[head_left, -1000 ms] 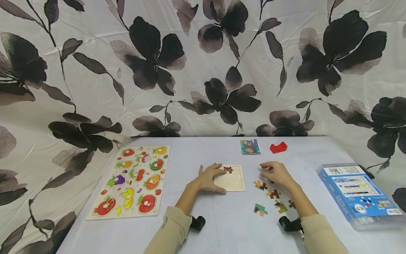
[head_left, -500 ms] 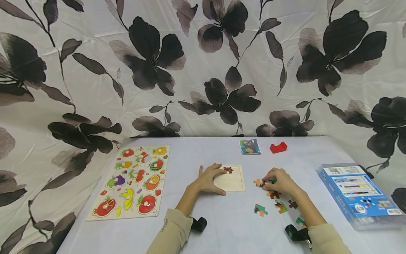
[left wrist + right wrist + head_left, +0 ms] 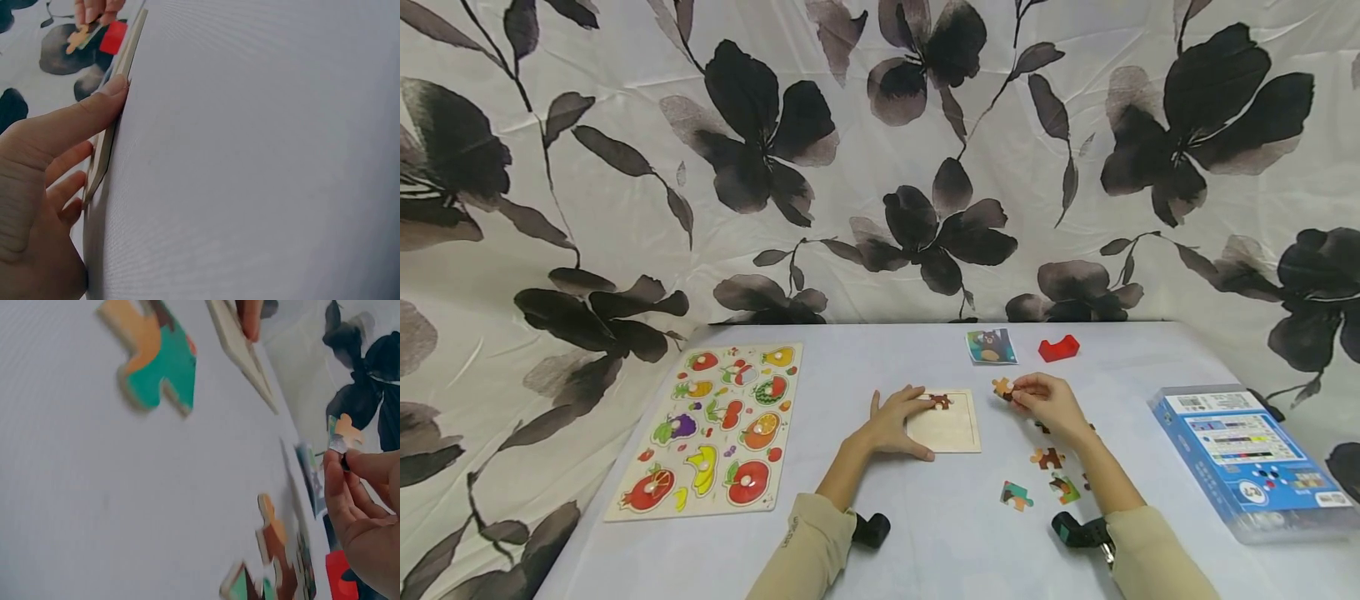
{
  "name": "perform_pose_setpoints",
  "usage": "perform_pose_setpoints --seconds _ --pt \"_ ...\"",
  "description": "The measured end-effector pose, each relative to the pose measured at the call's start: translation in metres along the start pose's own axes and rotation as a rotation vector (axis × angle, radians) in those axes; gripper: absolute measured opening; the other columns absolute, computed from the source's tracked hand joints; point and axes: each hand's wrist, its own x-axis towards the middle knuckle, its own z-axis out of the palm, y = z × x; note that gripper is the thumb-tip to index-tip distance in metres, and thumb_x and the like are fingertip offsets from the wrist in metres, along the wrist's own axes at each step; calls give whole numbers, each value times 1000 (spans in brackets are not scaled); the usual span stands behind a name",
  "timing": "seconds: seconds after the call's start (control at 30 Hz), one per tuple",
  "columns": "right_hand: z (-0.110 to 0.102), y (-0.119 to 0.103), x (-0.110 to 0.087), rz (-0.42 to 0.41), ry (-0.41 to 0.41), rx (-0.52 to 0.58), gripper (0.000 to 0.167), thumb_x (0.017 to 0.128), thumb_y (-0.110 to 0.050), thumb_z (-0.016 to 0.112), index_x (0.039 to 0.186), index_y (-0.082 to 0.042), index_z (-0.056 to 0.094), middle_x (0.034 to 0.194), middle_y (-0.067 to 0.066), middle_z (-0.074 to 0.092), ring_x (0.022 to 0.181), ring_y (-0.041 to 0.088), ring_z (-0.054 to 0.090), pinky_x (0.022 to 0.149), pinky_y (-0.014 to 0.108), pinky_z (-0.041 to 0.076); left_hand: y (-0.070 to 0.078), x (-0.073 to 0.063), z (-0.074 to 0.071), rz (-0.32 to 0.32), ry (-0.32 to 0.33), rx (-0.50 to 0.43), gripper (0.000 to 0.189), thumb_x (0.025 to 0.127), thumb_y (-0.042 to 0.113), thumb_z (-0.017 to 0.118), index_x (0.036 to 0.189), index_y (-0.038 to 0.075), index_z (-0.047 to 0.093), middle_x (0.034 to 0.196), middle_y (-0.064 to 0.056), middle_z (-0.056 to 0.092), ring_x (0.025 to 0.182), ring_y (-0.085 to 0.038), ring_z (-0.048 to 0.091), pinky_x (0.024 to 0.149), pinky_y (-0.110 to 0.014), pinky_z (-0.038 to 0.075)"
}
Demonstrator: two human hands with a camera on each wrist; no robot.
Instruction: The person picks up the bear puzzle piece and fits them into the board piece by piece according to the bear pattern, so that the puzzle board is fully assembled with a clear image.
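My left hand (image 3: 895, 423) holds the left side of a shallow wooden puzzle tray (image 3: 946, 432), its thumb at the front edge and fingers near the back. One brown jigsaw piece (image 3: 940, 402) lies in the tray near the left fingertips. To the right of the tray, my right hand (image 3: 1051, 406) pinches an orange and brown jigsaw piece (image 3: 1003, 388) by its edge; in the right wrist view this piece (image 3: 349, 429) is raised between thumb and fingers. Below that hand lie loose pieces, among them an orange-brown piece (image 3: 1047, 458), a green-orange piece (image 3: 1064, 489) and a teal piece (image 3: 1017, 495).
A bear picture card (image 3: 991, 347) and a red notched block (image 3: 1059, 348) lie at the back. On the left is a fruit puzzle board (image 3: 707, 507). A blue and clear plastic box (image 3: 1255, 458) stands on the right. Behind the table hangs a floral cloth (image 3: 850, 167).
My right hand has come down to the loose pieces, picked up the orange and brown jigsaw piece, and lifted it up and left toward the tray. The left hand stays put.
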Motion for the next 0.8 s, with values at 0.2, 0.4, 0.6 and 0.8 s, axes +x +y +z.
perform_pose_setpoints --seconds 0.2,0.4,0.6,0.8 --pt "10 -2 9 -14 28 160 31 88 2 60 114 19 54 99 27 64 74 4 65 71 22 55 0 1 1 -10 -2 -4 84 63 43 84 136 17 51 150 -8 34 141 -28 22 105 -68 0" --pt "16 -3 15 -14 44 196 34 87 4 59 117 18 54 101 25 63 74 -1 62 71 18 53 1 1 0 -11 3 6 84 62 43 84 136 16 52 149 -8 35 141 -28 23 105 -68 1" --pt "21 -8 18 23 69 96 33 91 -5 57 122 8 58 113 25 60 81 3 56 69 18 51 1 1 0 1 7 -4 84 62 42 84 135 15 52 149 -9 35 141 -30 23 104 -69 0" --pt "27 -9 22 28 18 167 35 95 -2 50 128 9 51 119 29 53 87 8 58 73 23 54 0 0 0 -3 5 -8 84 63 42 84 136 16 52 149 -9 34 141 -29 22 104 -69 0"
